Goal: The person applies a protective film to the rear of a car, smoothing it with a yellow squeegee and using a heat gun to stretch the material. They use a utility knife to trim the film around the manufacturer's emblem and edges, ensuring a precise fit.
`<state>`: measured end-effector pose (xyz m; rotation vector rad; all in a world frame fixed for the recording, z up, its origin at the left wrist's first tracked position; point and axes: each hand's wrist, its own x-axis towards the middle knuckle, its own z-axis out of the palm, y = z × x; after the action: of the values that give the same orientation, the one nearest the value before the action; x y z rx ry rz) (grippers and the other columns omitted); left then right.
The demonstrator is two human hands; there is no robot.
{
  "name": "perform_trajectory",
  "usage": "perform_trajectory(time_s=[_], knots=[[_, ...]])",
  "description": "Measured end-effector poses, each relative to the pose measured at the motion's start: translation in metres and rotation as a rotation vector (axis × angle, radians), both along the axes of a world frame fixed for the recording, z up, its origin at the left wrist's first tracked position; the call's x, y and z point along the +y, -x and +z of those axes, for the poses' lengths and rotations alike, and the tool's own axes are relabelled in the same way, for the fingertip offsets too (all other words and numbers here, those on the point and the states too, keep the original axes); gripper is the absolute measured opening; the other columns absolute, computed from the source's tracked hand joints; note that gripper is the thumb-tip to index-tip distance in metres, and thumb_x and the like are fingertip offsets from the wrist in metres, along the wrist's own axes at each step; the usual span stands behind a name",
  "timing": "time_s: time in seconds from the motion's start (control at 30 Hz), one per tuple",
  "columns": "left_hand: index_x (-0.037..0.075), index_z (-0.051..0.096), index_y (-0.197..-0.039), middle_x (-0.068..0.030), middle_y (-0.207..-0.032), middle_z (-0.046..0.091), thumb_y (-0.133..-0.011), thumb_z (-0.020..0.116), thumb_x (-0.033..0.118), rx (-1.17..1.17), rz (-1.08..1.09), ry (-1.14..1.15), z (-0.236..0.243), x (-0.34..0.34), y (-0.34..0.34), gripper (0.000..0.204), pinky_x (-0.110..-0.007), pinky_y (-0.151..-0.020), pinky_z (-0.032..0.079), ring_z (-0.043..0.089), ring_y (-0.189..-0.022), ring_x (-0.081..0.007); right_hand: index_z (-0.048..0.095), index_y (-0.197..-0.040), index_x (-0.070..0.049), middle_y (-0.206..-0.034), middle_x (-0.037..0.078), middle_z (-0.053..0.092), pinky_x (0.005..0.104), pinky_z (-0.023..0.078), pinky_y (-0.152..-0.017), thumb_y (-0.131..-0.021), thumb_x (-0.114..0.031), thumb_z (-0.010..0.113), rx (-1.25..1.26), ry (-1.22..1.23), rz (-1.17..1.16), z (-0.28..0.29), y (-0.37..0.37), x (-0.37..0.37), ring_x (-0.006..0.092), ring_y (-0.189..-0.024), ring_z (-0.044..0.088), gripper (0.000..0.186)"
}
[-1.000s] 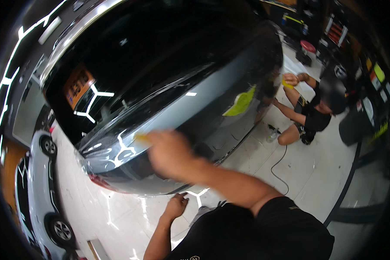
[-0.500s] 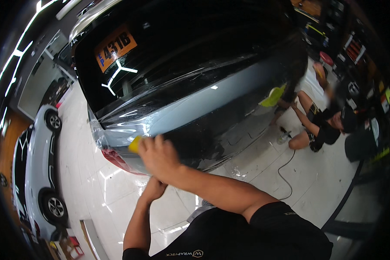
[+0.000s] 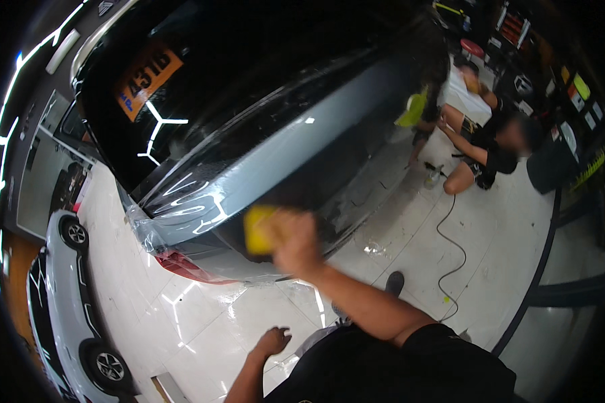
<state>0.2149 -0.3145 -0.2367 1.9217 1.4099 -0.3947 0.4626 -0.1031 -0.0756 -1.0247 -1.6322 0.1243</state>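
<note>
My right hand (image 3: 297, 243) grips a flat yellow squeegee (image 3: 256, 230), slightly smeared by motion, at the rear of a dark car. The squeegee is over the dark lower part of the panel; whether it touches is hard to tell. Clear film (image 3: 202, 195), wrinkled and glossy, covers the car's grey rear panel (image 3: 282, 164) and hangs loose at its left corner. Below that corner shows a red tail light (image 3: 188, 267). Lower down, away from the car, my left hand (image 3: 273, 341) hangs with its fingers loosely bent and apart, with nothing seen in it.
At right, a person (image 3: 480, 148) crouches beside the car, near a spray bottle (image 3: 434, 178) on the floor. A lime-green pad (image 3: 413, 109) is by the car's right end. A hose (image 3: 450, 248) winds over the tiled floor. A white car (image 3: 81, 295) stands at left.
My right hand and the squeegee have moved right and away from the tail light corner. My left hand has dropped away from the right forearm and down. The view has shifted.
</note>
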Motion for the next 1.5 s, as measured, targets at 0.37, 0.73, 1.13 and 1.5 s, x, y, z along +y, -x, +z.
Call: perform_trajectory(time_s=[0.37, 0.73, 1.13, 1.5], knots=[[0.007, 0.063, -0.12, -0.0234, -0.106, 0.065, -0.091, 0.057, 0.033, 0.084, 0.086, -0.089, -0.031, -0.026, 0.068, 0.039, -0.046, -0.087, 0.051, 0.063, -0.097, -0.0377, 0.063, -0.107, -0.001, -0.1, 0.019, 0.062, 0.0445, 0.047, -0.08, -0.085, -0.004, 0.052, 0.095, -0.016, -0.431, 0.049, -0.203, 0.096, 0.0366, -0.089, 0.059, 0.024], [0.003, 0.063, -0.117, -0.0183, -0.096, 0.07, -0.092, 0.056, 0.029, -0.171, 0.524, 0.11, 0.011, 0.019, -0.006, 0.036, -0.039, -0.077, 0.054, 0.068, -0.086, -0.0334, 0.066, -0.109, -0.004, -0.103, 0.016, 0.066, 0.0425, 0.049, -0.085, -0.078, 0.002, 0.057, 0.38, -0.147, -0.173, -0.027, -0.13, 0.023, 0.0347, -0.096, 0.062, 0.033], [0.008, 0.066, -0.112, -0.0183, -0.108, 0.067, -0.093, 0.053, 0.037, 0.07, -0.05, 0.123, -0.08, -0.027, 0.083, 0.037, -0.044, -0.087, 0.052, 0.065, -0.1, -0.0345, 0.066, -0.115, -0.012, -0.115, 0.009, 0.06, 0.0479, 0.043, -0.09, -0.072, 0.0, 0.062, 0.045, 0.034, -0.15, -0.098, -0.048, -0.033, 0.0316, -0.097, 0.054, 0.044], [0.006, 0.065, -0.114, -0.0202, -0.105, 0.068, -0.094, 0.054, 0.028, -0.054, -0.277, -0.141, -0.076, -0.016, 0.086, 0.032, -0.04, -0.083, 0.054, 0.066, -0.095, -0.0332, 0.063, -0.12, -0.015, -0.115, 0.01, 0.058, 0.0447, 0.044, -0.09, -0.077, 0.001, 0.058, 0.024, 0.023, -0.375, -0.057, -0.125, 0.022, 0.0341, -0.104, 0.053, 0.047]])
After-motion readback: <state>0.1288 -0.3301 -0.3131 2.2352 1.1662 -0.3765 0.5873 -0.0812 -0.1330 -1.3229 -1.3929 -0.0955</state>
